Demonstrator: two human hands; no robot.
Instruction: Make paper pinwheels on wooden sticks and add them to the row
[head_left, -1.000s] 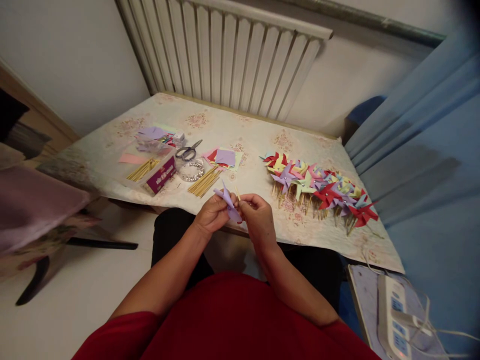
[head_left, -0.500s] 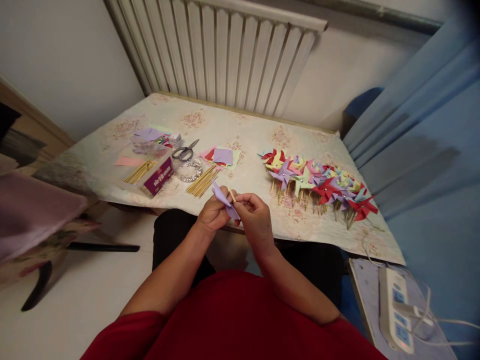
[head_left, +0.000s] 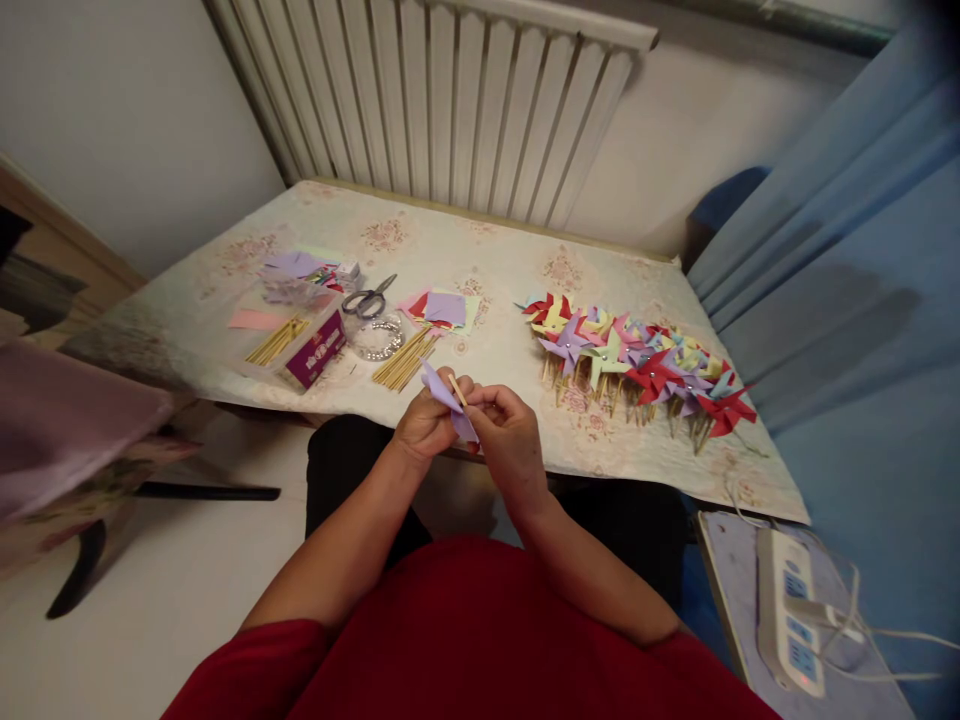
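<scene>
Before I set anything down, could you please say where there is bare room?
The widest free patch of tablecloth lies between the paper squares and pinwheels, reaching back toward the radiator. Another lies between scissors and radiator. Crowded: around the purple box and stick bundle, and by the front edge, where the left hand holds purple paper and the right hand a wooden stick.

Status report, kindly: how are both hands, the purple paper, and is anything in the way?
Left hand gripping bent purple paper. Right hand pinching pale stick beside it, contact unclear. No obstruction seen; stick bundle lies beyond left hand.
</scene>
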